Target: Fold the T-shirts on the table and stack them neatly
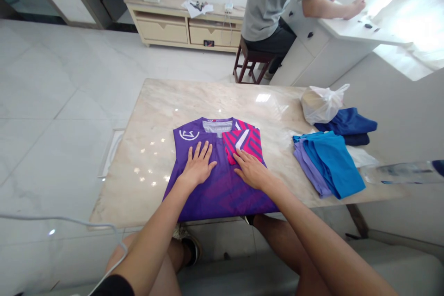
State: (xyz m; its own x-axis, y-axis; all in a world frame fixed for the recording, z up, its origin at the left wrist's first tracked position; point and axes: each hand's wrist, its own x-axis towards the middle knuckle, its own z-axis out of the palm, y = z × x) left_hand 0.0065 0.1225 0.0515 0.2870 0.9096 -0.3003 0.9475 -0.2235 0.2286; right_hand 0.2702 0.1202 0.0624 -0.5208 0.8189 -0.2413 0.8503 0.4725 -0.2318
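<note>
A purple jersey [222, 199] lies on the marble table in front of me, its collar toward the far side. Its pink-striped sleeve [255, 141] is folded inward over the right part of the chest, and a white logo marks the upper left. My left hand [200, 164] rests flat on the left chest area, fingers spread. On the folded sleeve's lower edge lies my right hand [250, 169], its fingers stretched out. Neither hand grips the cloth. The jersey's bottom edge reaches the near edge of the table.
On the marble table [166, 97], folded blue and lavender clothes [333, 164] lie at right, near dark blue clothing [350, 122], a white plastic bag [322, 104] and a clear bottle [402, 172]. Beyond, a person in a grey shirt [272, 2] sits on a stool. A cable [69, 218] hangs at left.
</note>
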